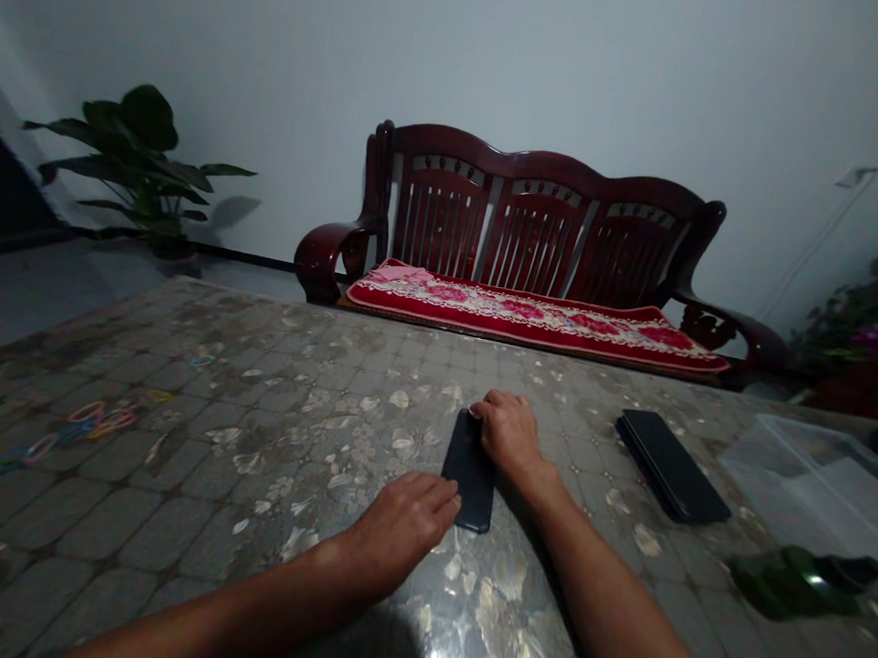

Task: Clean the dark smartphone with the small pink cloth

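Note:
A thin dark smartphone (477,487) lies flat on the patterned tabletop in front of me. My left hand (412,518) rests against its left edge, fingers closed together with the tips over the border. At the upper right corner, my right hand (508,432) has its fingers curled over the top edge. Each thumb is partly or wholly out of sight. Further right lies a pile of similar dark flat slabs (670,463), apart from both hands.
Several coloured rubber bands (91,420) are scattered at the left of the table (194,492). A clear plastic box (812,465) and a green bottle (797,583) sit at the right. Beyond the far edge are a wooden bench (546,191) and a potted plant (146,163).

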{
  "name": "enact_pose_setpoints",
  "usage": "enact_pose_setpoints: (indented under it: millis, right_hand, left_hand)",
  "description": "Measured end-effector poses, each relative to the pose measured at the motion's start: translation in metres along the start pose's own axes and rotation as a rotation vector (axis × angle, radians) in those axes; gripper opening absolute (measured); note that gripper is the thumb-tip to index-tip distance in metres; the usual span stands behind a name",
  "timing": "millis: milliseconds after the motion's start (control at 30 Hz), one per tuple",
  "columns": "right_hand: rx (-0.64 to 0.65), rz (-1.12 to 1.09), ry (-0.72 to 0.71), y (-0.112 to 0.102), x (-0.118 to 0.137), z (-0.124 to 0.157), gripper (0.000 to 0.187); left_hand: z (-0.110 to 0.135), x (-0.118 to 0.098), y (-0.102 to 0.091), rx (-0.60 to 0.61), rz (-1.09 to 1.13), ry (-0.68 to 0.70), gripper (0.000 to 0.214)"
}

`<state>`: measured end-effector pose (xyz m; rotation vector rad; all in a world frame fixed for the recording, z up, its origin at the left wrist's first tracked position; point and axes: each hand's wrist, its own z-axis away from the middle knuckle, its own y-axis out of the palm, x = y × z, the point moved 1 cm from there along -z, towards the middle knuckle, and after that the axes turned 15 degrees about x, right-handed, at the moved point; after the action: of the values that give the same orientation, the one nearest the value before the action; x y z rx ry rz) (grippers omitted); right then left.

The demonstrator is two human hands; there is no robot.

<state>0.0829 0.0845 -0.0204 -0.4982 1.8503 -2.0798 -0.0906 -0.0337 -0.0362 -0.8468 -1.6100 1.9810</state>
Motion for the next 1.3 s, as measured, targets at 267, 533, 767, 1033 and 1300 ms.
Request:
enact_pose_setpoints:
  millis: [267, 533, 767, 1033, 1300]
  right_hand:
    - [0.011, -0.014, -0.047, -0.002, 0.001, 0.001, 0.031]
    - [0.004, 0.014, -0.063, 0.000, 0.004, -0.004, 0.030]
    - [-0.008, -0.039, -0.239, 0.002, 0.004, 0.005, 0.031]
    - [-0.060, -0.051, -0.094, 0.001, 0.002, 0.002, 0.033]
    - [-0.063, -0.034, -0.330, 0.003, 0.003, 0.010, 0.030]
  left_hand:
    - [0.000, -0.002, -0.002, 0.079, 0.012, -0.033, 0.034]
    - [0.000, -0.002, -0.002, 0.042, -0.037, -0.013, 0.032]
    - [-0.001, 0.004, 0.008, -0.076, -0.105, 0.040, 0.027]
    - [-0.003, 0.008, 0.014, -0.197, -0.152, 0.073, 0.018]
    - [-0.003, 0.007, 0.011, -0.233, -0.159, 0.084, 0.015]
